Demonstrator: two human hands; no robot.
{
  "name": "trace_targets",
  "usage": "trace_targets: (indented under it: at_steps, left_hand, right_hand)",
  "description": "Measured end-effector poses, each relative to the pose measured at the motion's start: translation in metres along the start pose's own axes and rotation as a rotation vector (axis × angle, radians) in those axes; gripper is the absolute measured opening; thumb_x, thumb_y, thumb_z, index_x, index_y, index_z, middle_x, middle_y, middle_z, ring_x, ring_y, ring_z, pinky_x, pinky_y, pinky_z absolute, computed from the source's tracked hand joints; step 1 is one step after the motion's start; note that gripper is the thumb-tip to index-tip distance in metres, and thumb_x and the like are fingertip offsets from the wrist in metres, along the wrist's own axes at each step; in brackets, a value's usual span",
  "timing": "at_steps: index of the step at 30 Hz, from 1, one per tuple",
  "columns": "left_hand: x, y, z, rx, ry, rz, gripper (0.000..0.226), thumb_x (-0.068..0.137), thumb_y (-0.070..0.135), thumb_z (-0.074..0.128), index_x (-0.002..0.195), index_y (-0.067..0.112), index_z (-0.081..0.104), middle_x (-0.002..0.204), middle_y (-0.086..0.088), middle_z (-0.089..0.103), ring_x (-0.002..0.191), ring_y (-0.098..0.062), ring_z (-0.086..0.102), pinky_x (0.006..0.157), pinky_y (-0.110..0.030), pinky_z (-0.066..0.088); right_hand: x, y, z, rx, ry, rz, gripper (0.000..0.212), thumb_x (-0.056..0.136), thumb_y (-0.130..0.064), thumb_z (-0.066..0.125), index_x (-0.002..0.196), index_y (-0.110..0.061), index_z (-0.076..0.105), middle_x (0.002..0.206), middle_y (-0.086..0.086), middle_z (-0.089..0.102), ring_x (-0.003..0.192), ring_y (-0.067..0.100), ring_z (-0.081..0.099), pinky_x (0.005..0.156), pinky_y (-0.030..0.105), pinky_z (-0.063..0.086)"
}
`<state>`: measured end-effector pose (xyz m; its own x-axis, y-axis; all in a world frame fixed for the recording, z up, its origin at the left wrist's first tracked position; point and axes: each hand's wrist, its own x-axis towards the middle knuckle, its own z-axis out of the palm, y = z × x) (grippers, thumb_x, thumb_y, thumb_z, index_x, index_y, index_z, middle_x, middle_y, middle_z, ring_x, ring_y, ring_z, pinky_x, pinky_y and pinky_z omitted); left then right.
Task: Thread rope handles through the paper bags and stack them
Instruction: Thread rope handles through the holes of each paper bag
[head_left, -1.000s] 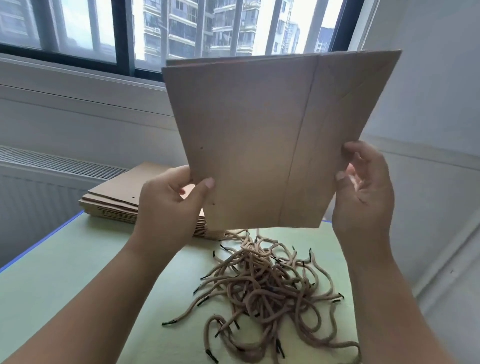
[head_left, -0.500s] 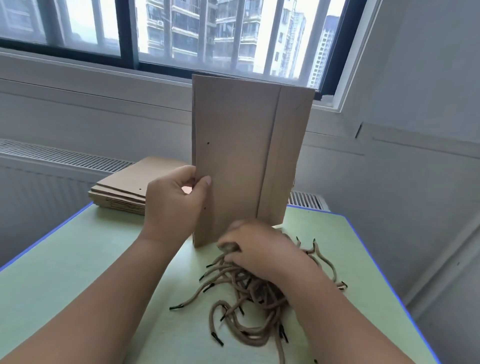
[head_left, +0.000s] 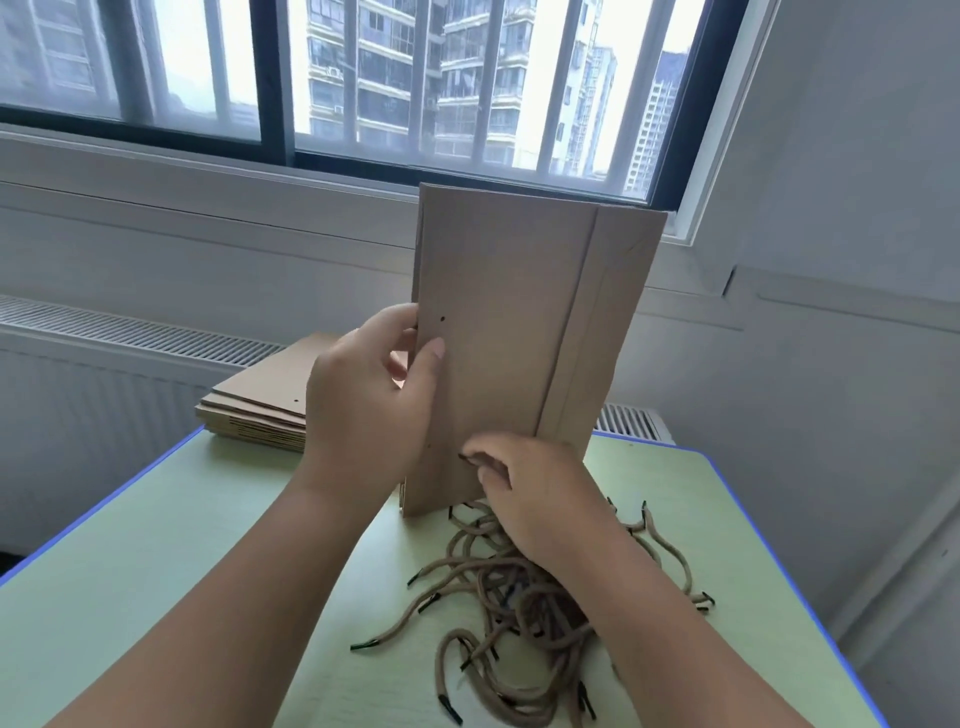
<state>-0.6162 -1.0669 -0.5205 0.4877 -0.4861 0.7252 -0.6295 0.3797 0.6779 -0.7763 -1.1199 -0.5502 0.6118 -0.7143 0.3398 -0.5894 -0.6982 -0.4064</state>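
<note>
A flat brown paper bag (head_left: 514, 332) stands on edge over the table, with a small punched hole near its left side. My left hand (head_left: 363, 400) grips that left edge, thumb on the front face. My right hand (head_left: 535, 493) pinches a beige rope handle by its black tip (head_left: 470, 458), held against the bag's lower front. The rest of that rope trails down into a tangled pile of rope handles (head_left: 524, 603) on the table.
A stack of flat paper bags (head_left: 265, 400) lies at the table's far left corner. The green table (head_left: 156, 571) has a blue rim, with its right edge close to the rope pile. A radiator grille and a window wall stand behind.
The bag has turned from wide and raised to upright and lower. My right hand left the bag's right edge, dipped into the rope pile, and came up pinching a rope end.
</note>
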Motion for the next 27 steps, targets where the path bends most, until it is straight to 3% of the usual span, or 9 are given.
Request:
trace_targets:
  at_steps: [4,7,9,11,13,18,24,27]
  left_hand:
    - [-0.001,-0.004,0.001,-0.038,0.021,-0.010,0.018,0.090,0.027,0.065,0.105,0.028,0.075,0.085,0.016,0.073,0.062,-0.011,0.062,0.064,-0.038,0.055]
    - [0.002,-0.003,0.002,-0.050,-0.010,-0.015,0.017,0.090,0.026,0.066,0.104,0.029,0.075,0.084,0.016,0.073,0.060,-0.012,0.063,0.063,-0.039,0.057]
    - [0.004,0.001,0.003,-0.056,-0.035,-0.011,0.019,0.089,0.025,0.066,0.104,0.031,0.075,0.083,0.014,0.073,0.059,-0.013,0.062,0.062,-0.039,0.056]
    - [0.005,0.003,0.005,-0.060,-0.049,0.004,0.021,0.088,0.024,0.067,0.105,0.033,0.075,0.081,0.012,0.074,0.061,-0.015,0.065,0.061,-0.040,0.056]
    - [0.003,0.005,0.007,-0.057,-0.048,0.025,0.023,0.089,0.020,0.069,0.106,0.035,0.075,0.080,0.013,0.073,0.063,-0.016,0.067,0.060,-0.040,0.056]
    - [-0.004,0.005,0.007,-0.049,-0.035,0.047,0.035,0.089,0.014,0.071,0.115,0.037,0.074,0.083,0.015,0.072,0.071,-0.015,0.069,0.065,-0.039,0.057]
    - [-0.005,0.001,0.005,-0.059,-0.017,0.053,0.040,0.090,0.011,0.070,0.120,0.037,0.073,0.082,0.015,0.071,0.072,-0.014,0.067,0.066,-0.035,0.056]
    - [-0.007,0.002,0.006,-0.052,-0.032,0.069,0.040,0.090,0.006,0.072,0.120,0.032,0.074,0.078,0.019,0.069,0.069,-0.009,0.063,0.064,-0.028,0.052]
  right_hand:
    - [-0.001,0.003,-0.007,0.066,0.047,0.027,0.012,0.098,-0.023,0.058,0.089,-0.027,0.065,0.070,-0.007,0.061,0.065,0.006,0.054,0.058,0.023,0.040]
    - [0.001,-0.009,-0.019,0.352,0.169,-0.022,0.015,0.096,-0.013,0.063,0.086,-0.024,0.067,0.073,-0.001,0.064,0.068,0.011,0.058,0.065,0.029,0.046]
    - [0.008,-0.022,-0.032,0.461,0.357,-0.103,0.017,0.093,-0.006,0.066,0.084,-0.020,0.069,0.069,0.000,0.064,0.065,0.014,0.057,0.060,0.027,0.044]
    - [0.018,-0.033,-0.044,0.446,0.514,-0.167,0.015,0.091,-0.004,0.069,0.083,-0.016,0.071,0.067,-0.004,0.064,0.062,0.006,0.055,0.059,0.019,0.042]
    - [0.029,-0.043,-0.049,0.374,0.602,-0.182,0.013,0.090,-0.006,0.070,0.082,-0.015,0.071,0.068,-0.005,0.065,0.065,0.010,0.059,0.060,0.018,0.044]
    - [0.041,-0.053,-0.044,0.260,0.569,-0.108,0.015,0.087,-0.009,0.069,0.074,-0.017,0.068,0.062,-0.005,0.063,0.070,0.012,0.059,0.057,0.025,0.045]
    - [0.044,-0.059,-0.048,0.071,0.463,-0.063,0.012,0.087,-0.015,0.067,0.076,-0.018,0.068,0.064,-0.008,0.056,0.063,0.004,0.053,0.057,0.013,0.038]
    - [0.043,-0.060,-0.050,0.102,0.533,-0.061,0.013,0.086,-0.016,0.070,0.074,-0.019,0.066,0.063,-0.009,0.056,0.063,0.006,0.054,0.057,0.018,0.041]
